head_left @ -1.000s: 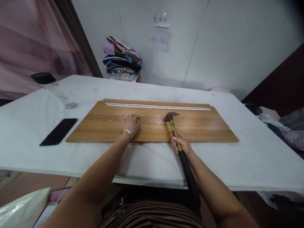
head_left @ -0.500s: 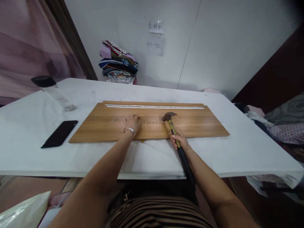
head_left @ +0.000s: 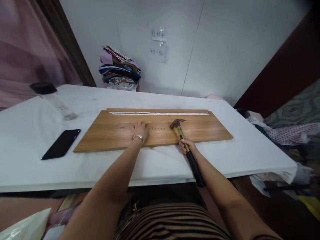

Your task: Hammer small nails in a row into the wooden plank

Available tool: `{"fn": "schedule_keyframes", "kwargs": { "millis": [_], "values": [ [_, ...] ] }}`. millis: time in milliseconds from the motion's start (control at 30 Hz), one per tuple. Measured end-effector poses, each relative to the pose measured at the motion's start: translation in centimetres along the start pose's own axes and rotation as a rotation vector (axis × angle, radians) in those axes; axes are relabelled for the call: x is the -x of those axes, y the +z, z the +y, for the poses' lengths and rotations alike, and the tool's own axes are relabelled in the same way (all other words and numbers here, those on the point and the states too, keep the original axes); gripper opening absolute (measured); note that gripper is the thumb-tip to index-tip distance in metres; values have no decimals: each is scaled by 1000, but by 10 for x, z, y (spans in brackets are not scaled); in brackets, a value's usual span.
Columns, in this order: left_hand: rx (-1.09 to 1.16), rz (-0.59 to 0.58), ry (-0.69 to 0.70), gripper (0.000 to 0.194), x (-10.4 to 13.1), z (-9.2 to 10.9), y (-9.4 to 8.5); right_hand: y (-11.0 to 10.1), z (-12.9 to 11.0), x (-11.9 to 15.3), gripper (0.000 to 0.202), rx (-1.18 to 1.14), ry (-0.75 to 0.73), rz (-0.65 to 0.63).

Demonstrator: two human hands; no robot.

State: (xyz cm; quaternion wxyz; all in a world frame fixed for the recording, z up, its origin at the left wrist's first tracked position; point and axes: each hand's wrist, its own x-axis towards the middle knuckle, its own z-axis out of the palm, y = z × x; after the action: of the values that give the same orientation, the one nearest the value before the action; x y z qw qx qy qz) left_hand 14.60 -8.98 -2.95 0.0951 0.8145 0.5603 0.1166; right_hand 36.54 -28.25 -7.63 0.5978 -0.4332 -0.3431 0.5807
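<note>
My right hand [head_left: 188, 146] is wrapped round the handle of a claw hammer [head_left: 182, 135], gripping its worn yellowish upper part below the head. The black grip hangs past my hand toward the table's front edge. The rusty head is close over the right end of a row of several small nails [head_left: 157, 128] standing in a wooden board [head_left: 207, 128]. My left hand [head_left: 140, 130], with a bracelet at the wrist, lies on the board at the row's left end, its fingers spread over the wood. What is beneath the fingers is hidden. A few loose nails [head_left: 120, 128] lie left of it.
Two white measuring strips [head_left: 160, 113] run along the board's far side. On the white-covered table [head_left: 105, 170], a black phone [head_left: 61, 144] and a clear bottle with a black lid [head_left: 56, 100] stand left. Folded clothes [head_left: 120, 68] are stacked against the wall.
The camera view has shifted slightly. Both hands and the hammer keep nearly the same places on the board, with the hammer head still at the right end of the nail row.
</note>
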Motion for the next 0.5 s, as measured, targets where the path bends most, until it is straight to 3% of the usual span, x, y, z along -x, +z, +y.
{"fn": "schedule_keyframes", "kwargs": {
  "millis": [233,500],
  "values": [
    [16,16,17,41,1,-1,1,-6,0,0,43,7,22,-42],
    [81,7,56,38,2,-2,2,-7,3,1,42,11,20,20]
  ]
}}
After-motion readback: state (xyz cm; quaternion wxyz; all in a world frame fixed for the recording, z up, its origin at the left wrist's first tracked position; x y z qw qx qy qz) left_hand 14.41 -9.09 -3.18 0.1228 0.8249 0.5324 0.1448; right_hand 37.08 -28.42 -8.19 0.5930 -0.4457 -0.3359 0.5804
